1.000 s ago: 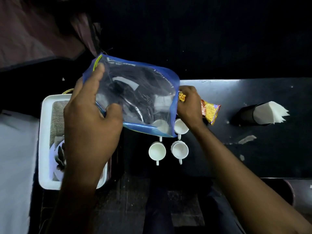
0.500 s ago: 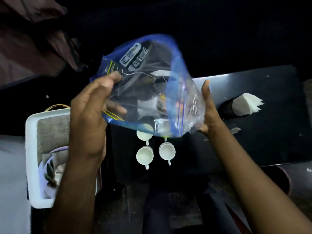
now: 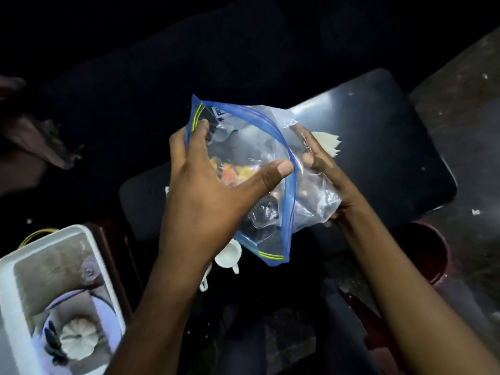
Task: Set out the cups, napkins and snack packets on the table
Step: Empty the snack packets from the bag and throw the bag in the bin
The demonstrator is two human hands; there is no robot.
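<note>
The left hand (image 3: 205, 190) holds a clear bag (image 3: 311, 201) with a blue zip edge up above the dark tabletop (image 3: 378, 158). Its fingers (image 3: 200, 131) are spread wide. They hook the far end of the bag's open mouth, and the thumb presses on the blue edge. The right hand (image 3: 319, 163) is on the bag's right side, seen through the plastic. I cannot tell if its fingers pinch the bag. An orange snack packet (image 3: 235, 171) is inside the bag, blurry. Two white cups (image 3: 228, 254) sit on the tabletop under the bag. White napkins (image 3: 328, 143) poke out behind the right hand. A white tub (image 3: 16, 266) is near left.
</note>
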